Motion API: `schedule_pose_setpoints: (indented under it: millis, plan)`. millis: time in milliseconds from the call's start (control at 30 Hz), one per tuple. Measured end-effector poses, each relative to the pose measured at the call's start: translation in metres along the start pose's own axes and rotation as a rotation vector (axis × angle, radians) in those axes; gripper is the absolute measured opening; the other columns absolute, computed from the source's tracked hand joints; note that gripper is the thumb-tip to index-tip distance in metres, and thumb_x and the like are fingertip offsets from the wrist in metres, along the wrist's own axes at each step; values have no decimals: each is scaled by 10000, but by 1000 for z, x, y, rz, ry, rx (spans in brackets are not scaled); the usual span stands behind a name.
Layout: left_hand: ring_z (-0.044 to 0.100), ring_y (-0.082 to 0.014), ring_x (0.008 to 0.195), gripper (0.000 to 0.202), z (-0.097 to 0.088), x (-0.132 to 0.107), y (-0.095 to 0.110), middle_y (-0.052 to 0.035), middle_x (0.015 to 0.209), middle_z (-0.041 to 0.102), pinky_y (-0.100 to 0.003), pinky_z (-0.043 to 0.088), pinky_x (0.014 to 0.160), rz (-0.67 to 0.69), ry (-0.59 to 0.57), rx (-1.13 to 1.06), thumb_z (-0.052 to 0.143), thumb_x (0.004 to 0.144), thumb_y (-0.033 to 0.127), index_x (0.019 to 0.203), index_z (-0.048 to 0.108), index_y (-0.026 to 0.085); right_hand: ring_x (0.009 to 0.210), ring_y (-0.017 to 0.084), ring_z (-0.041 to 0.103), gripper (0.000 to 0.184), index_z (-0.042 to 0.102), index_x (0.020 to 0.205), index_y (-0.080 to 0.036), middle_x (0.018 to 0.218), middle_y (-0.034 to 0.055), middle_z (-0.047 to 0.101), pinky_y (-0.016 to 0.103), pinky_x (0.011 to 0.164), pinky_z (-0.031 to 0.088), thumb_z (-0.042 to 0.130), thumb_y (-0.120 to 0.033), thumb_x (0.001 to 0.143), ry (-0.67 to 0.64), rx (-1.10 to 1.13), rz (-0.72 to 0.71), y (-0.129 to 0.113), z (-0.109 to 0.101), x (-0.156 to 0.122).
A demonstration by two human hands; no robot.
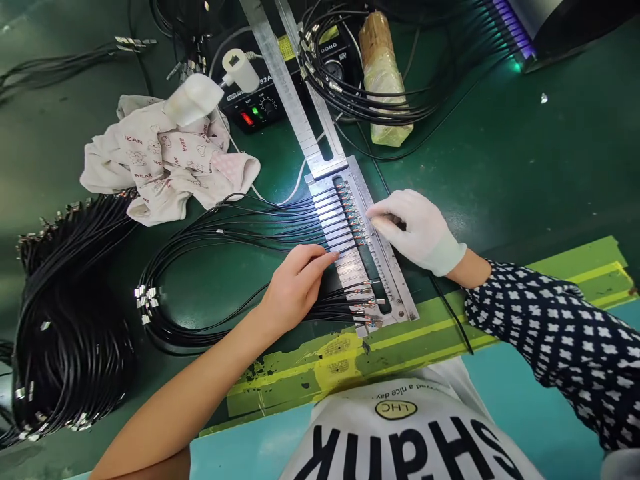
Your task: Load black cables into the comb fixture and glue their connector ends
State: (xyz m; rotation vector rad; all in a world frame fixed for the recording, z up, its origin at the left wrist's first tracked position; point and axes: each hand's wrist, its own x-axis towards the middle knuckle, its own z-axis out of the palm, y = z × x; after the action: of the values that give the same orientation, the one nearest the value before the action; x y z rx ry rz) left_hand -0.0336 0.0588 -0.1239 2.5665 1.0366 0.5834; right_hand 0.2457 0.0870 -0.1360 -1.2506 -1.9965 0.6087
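Note:
A metal jig (395,280) lies on the green bench with several thin black cables (280,223) laid side by side in its slots, their small metal tips lined up along the slot. My bare left hand (295,287) rests on the cables at the jig's left edge, fingers together and pressing a cable near the middle slots. My right hand (417,230), in a white glove, sits on the jig's right rail, fingertips pinched at the cable tips. More loose cable ends (367,310) lie at the jig's near end.
A big coil of black cables (70,320) fills the left side. A crumpled printed cloth (165,167) and a white tool (195,99) lie behind it. A control box (260,107) with lit lamps, a metal ruler bar (287,87), another cable bundle (350,87) and a wrapped roll (384,73) stand at the back.

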Motion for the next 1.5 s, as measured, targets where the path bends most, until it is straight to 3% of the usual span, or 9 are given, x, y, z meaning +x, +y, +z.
schedule_pose_setpoints:
  millis: [133,267,467,700,800,1000,1200,1333,1500]
  plan:
    - [640,-156,1052,309,4,-2,-1,-70,1106,658,-284,552,917,-69,32,-41,488,1001,100,1232,657,216,939,241,604,217,702,989,-220,958,55,678,403,894,452,512,-311,1040,11,9,-84,1,-1,-1]
    - [651,-146,1024,297,-7,-6,9,-56,1085,669,-277,552,900,-99,132,-70,528,985,92,1210,667,227,938,238,598,192,700,969,-216,940,56,663,406,885,452,531,-280,1034,20,38,-91,-4,-1,-4]
    - [654,-159,1003,328,-23,-13,49,-62,1061,673,-289,557,890,-42,281,-61,592,921,56,1208,640,207,887,216,583,264,672,827,-210,881,44,634,381,797,454,531,-260,1045,-14,324,-180,-39,1,-17]
    - [642,-155,906,199,-18,2,88,-46,991,700,-293,538,814,-92,274,-213,643,934,152,1130,627,182,922,215,559,171,648,979,-212,978,57,618,414,836,441,491,-209,1046,-107,478,-318,-57,-7,-31]
    - [641,-142,890,136,-14,4,91,-32,951,698,-278,530,801,-53,338,-257,632,942,133,1066,639,189,928,214,555,143,640,1020,-208,993,62,621,410,835,440,500,-183,1029,-118,465,-377,-57,-11,-32]
    - [626,-137,870,203,-8,0,86,-43,978,692,-281,512,773,26,442,-188,669,899,77,1069,658,187,872,194,557,147,645,946,-194,937,51,629,386,807,431,520,-180,1023,-153,456,-380,-57,-13,-30]
    - [642,-139,905,164,-12,2,86,-37,971,696,-294,498,808,-30,393,-305,661,910,105,1047,655,195,884,188,565,261,645,886,-195,895,38,612,378,829,433,470,-257,1070,-260,596,-248,-59,-12,-31]
    - [621,-143,862,89,-15,5,92,-25,910,686,-302,476,784,-102,312,-360,676,904,194,978,626,191,868,184,533,227,611,918,-185,933,50,598,371,806,417,450,-247,1066,-246,544,-332,-59,-9,-30]
    - [555,-125,790,33,-17,6,96,-15,830,629,-279,447,719,-139,230,-479,619,934,154,913,630,177,827,193,502,204,584,900,-185,917,59,598,386,786,394,452,-236,1048,-232,382,-457,-58,-10,-30]
